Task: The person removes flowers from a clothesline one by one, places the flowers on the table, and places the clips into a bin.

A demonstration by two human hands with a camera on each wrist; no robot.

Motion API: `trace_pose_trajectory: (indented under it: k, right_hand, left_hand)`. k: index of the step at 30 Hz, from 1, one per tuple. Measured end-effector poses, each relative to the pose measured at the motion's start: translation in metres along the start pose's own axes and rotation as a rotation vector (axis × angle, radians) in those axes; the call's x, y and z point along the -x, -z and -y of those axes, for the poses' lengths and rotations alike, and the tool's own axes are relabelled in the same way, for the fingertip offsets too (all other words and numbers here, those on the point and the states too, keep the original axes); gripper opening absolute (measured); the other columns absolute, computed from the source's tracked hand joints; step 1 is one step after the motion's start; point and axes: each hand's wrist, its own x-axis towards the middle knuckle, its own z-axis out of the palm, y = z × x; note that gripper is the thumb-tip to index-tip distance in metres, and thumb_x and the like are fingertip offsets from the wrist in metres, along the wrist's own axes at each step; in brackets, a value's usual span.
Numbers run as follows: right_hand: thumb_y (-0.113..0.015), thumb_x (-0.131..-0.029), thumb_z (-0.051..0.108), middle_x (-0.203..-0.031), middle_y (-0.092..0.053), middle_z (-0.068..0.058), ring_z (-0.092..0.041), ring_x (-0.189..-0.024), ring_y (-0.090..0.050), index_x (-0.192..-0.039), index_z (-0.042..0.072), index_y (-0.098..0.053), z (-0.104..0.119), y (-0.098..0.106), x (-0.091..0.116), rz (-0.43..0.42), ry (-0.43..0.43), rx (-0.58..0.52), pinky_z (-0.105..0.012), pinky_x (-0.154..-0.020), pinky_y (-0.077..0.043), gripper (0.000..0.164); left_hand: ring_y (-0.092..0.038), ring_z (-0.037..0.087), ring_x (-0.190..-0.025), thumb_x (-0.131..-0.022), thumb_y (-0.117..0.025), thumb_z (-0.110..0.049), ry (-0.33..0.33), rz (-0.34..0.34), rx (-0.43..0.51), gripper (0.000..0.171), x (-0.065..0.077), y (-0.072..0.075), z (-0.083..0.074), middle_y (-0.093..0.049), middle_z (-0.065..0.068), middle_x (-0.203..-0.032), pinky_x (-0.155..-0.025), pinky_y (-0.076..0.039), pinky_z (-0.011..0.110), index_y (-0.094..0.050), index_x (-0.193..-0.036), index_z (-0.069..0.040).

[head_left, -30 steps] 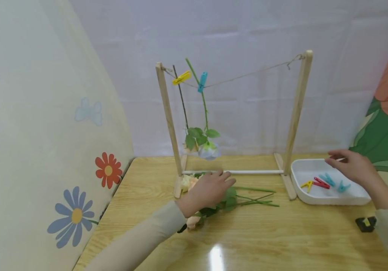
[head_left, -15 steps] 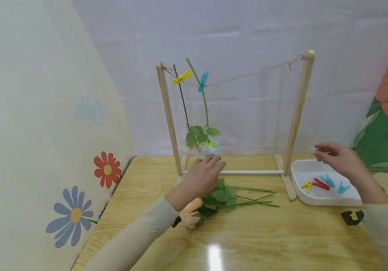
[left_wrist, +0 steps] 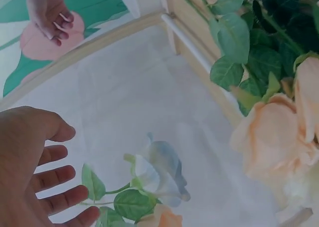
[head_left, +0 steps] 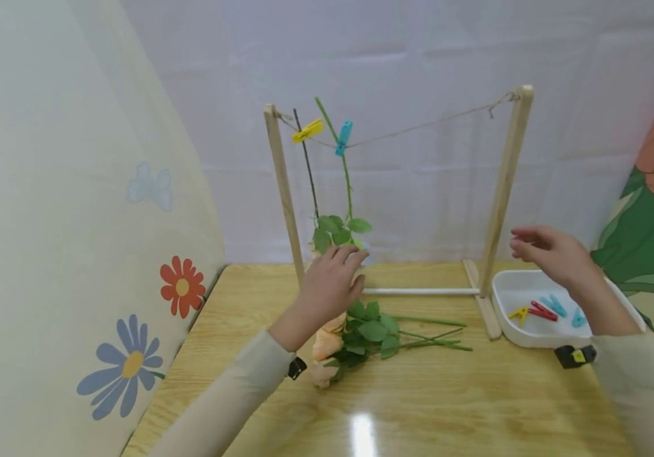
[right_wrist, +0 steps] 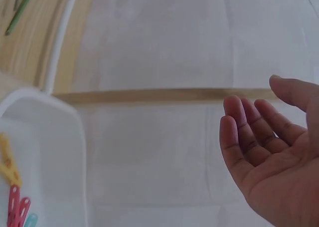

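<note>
My left hand [head_left: 329, 285] is in front of the two hanging flowers, its fingers apart and holding nothing. In the left wrist view a pale blue rose [left_wrist: 162, 174] hangs upside down just beyond those fingers. A blue clothespin [head_left: 344, 138] and a yellow clothespin [head_left: 308, 131] clip the two stems to the string [head_left: 418, 128]. My right hand [head_left: 558, 257], relaxed and with nothing in it, is raised over the left part of a white tray [head_left: 510, 330]. Below my left hand, peach roses [head_left: 327, 344] with green leaves and stems lie on the table.
The string runs between two wooden posts [head_left: 507, 184], joined low down by a white rod [head_left: 424, 291]. In the tray lie a yellow clothespin [head_left: 518, 315], a red clothespin [head_left: 543, 311] and blue ones [head_left: 555, 306]. A painted wall [head_left: 75, 190] stands at the left.
My left hand has risen from the lying flowers toward the hanging ones. My right hand has moved left and slightly up over the tray. The hanging flowers stay clipped.
</note>
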Motion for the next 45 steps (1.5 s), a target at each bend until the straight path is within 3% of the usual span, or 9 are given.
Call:
trace_pose_trajectory:
  k: [4, 8, 14, 21, 24, 32, 38, 45]
  right_hand:
    - [-0.056, -0.103, 0.041, -0.114, -0.069, -0.002, 0.006, -0.088, -0.061, -0.143, 0.0, -0.052, 0.016, -0.005, -0.001, -0.051, 0.058, -0.09, -0.015, -0.079, -0.052, 0.057]
    - [-0.059, -0.102, 0.038, -0.1, -0.064, 0.022, 0.006, -0.087, -0.063, -0.14, -0.002, -0.054, 0.03, -0.01, -0.005, -0.082, 0.109, -0.18, -0.009, -0.076, -0.05, 0.055]
    - [-0.061, -0.1, 0.04, -0.102, -0.066, 0.021, 0.004, -0.088, -0.066, -0.138, 0.0, -0.056, 0.054, -0.017, -0.012, -0.097, 0.121, -0.23, -0.013, -0.083, -0.053, 0.055]
    - [-0.065, -0.1, 0.032, -0.103, -0.068, 0.017, -0.003, -0.09, -0.068, -0.131, 0.002, -0.06, 0.082, -0.023, -0.018, -0.125, 0.202, -0.363, -0.015, -0.084, -0.054, 0.044]
    - [-0.066, -0.1, 0.029, -0.104, -0.069, 0.014, -0.005, -0.089, -0.068, -0.129, 0.0, -0.062, 0.091, -0.026, -0.021, -0.144, 0.238, -0.398, -0.016, -0.083, -0.055, 0.041]
    - [-0.066, -0.099, 0.019, -0.109, -0.069, 0.003, -0.009, -0.091, -0.068, -0.126, -0.002, -0.063, 0.12, -0.032, -0.031, -0.155, 0.3, -0.491, -0.019, -0.082, -0.057, 0.034]
    - [-0.065, -0.098, 0.008, -0.109, -0.069, 0.0, -0.011, -0.094, -0.067, -0.125, -0.005, -0.063, 0.14, -0.034, -0.039, -0.139, 0.34, -0.593, -0.02, -0.082, -0.057, 0.03]
    - [-0.065, -0.1, 0.015, -0.12, -0.066, -0.006, -0.015, -0.103, -0.065, -0.128, 0.0, -0.062, 0.159, -0.034, -0.052, -0.128, 0.335, -0.585, -0.022, -0.088, -0.056, 0.032]
  left_hand:
    - [-0.065, 0.03, -0.102, -0.095, -0.07, -0.021, 0.003, -0.087, 0.023, 0.036, -0.006, 0.003, 0.008, -0.068, 0.013, -0.118, -0.083, -0.059, 0.042, -0.066, -0.128, -0.007]
    - [-0.064, 0.031, -0.105, -0.098, -0.066, -0.024, 0.022, -0.153, 0.057, 0.038, -0.012, 0.002, 0.014, -0.067, 0.014, -0.12, -0.087, -0.058, 0.042, -0.064, -0.131, -0.005]
    - [-0.063, 0.033, -0.107, -0.094, -0.072, -0.018, 0.087, -0.288, 0.139, 0.041, -0.024, 0.0, 0.022, -0.066, 0.016, -0.119, -0.085, -0.058, 0.044, -0.062, -0.13, -0.001]
    - [-0.065, 0.032, -0.101, -0.093, -0.07, -0.012, 0.177, -0.428, 0.248, 0.038, -0.036, -0.008, 0.033, -0.068, 0.017, -0.118, -0.068, -0.058, 0.039, -0.061, -0.129, -0.001]
    - [-0.065, 0.031, -0.098, -0.094, -0.069, -0.01, 0.193, -0.46, 0.292, 0.038, -0.042, -0.009, 0.035, -0.068, 0.018, -0.113, -0.068, -0.057, 0.04, -0.06, -0.129, 0.0]
    - [-0.066, 0.033, -0.111, -0.097, -0.063, -0.008, 0.267, -0.458, 0.451, 0.04, -0.055, -0.008, 0.041, -0.064, 0.018, -0.129, -0.086, -0.06, 0.038, -0.056, -0.135, 0.002]
    - [-0.065, 0.034, -0.113, -0.096, -0.062, -0.004, 0.305, -0.461, 0.567, 0.04, -0.066, -0.003, 0.047, -0.063, 0.02, -0.129, -0.09, -0.059, 0.041, -0.055, -0.135, 0.005]
    - [-0.065, 0.033, -0.116, -0.096, -0.061, -0.001, 0.366, -0.435, 0.713, 0.041, -0.079, 0.002, 0.05, -0.063, 0.019, -0.131, -0.093, -0.058, 0.041, -0.055, -0.136, 0.003]
